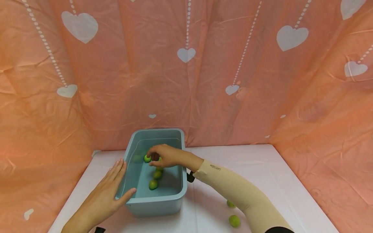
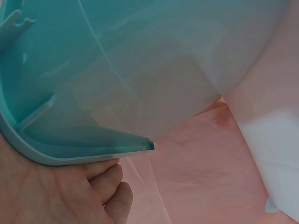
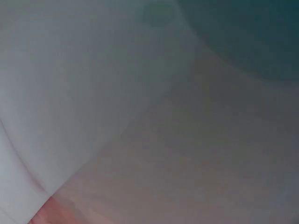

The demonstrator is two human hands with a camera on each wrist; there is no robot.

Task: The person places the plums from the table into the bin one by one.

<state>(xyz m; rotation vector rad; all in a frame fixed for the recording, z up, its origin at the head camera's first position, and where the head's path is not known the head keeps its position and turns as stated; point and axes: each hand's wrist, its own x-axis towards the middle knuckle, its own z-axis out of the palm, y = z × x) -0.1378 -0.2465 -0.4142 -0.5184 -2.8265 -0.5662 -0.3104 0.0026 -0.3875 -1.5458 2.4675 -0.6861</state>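
1. Limes: several in the blue-grey tub; two on the table, near right.
2. Right hand: inside tub, fingers curved by limes; cannot tell whether gripping.
3. Left hand: fingers straight along tub's left side, thumb spread.
4. Curtain: pink, far side.

Head view, 12 o'clock: thin, wrinkled, faintly shiny on pink backdrop; cannot tell cloth from plastic. 7 o'clock: smooth moulded plastic, soft gloss, on blue-grey tub. 6: smooth, matt on white table cover. Toward 5: matt cloth on beige sleeve; smooth, slightly glossy skin on green fruit.
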